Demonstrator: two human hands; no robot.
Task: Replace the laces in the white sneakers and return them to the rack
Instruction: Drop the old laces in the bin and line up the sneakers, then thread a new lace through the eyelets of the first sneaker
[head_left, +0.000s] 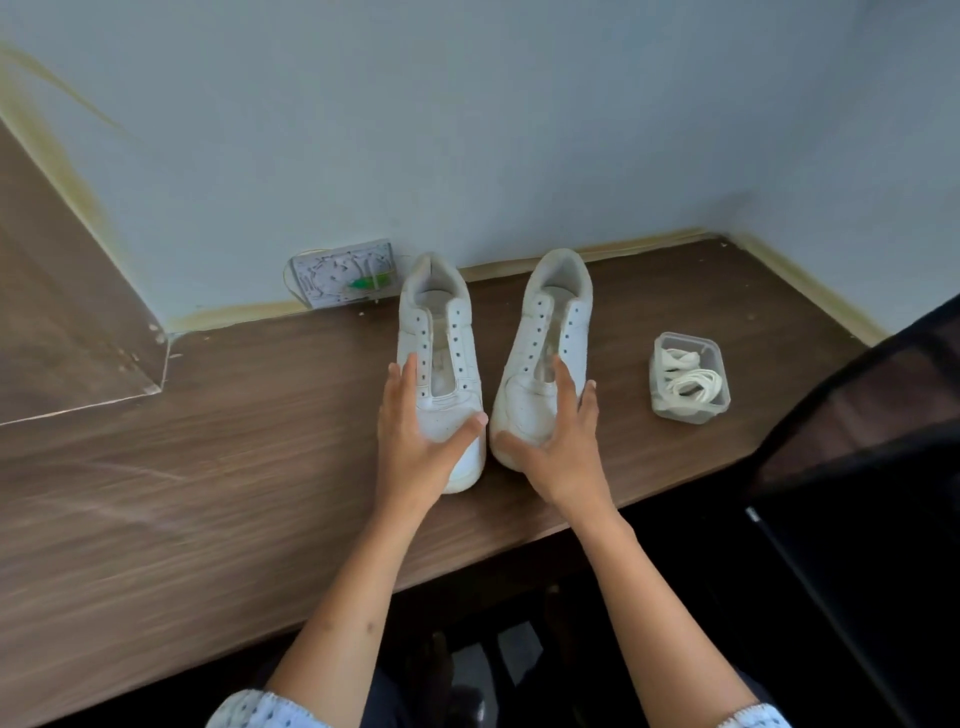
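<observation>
Two white sneakers without laces stand side by side on the wooden table, toes toward me and heels at the wall. My left hand (415, 441) lies over the toe of the left sneaker (441, 332), thumb on one side and fingers on the other. My right hand (558, 441) wraps the toe of the right sneaker (550, 322) the same way. Both shoes rest flat on the table. A small clear plastic box (691, 413) to the right of the shoes holds coiled white laces (688, 379).
The wooden table (234, 441) runs along a pale blue wall. A wall socket plate (343, 273) sits behind the left sneaker. A raised wooden ledge (67, 322) is at the left. A dark chair back (857, 467) stands at the right, beyond the table's front edge.
</observation>
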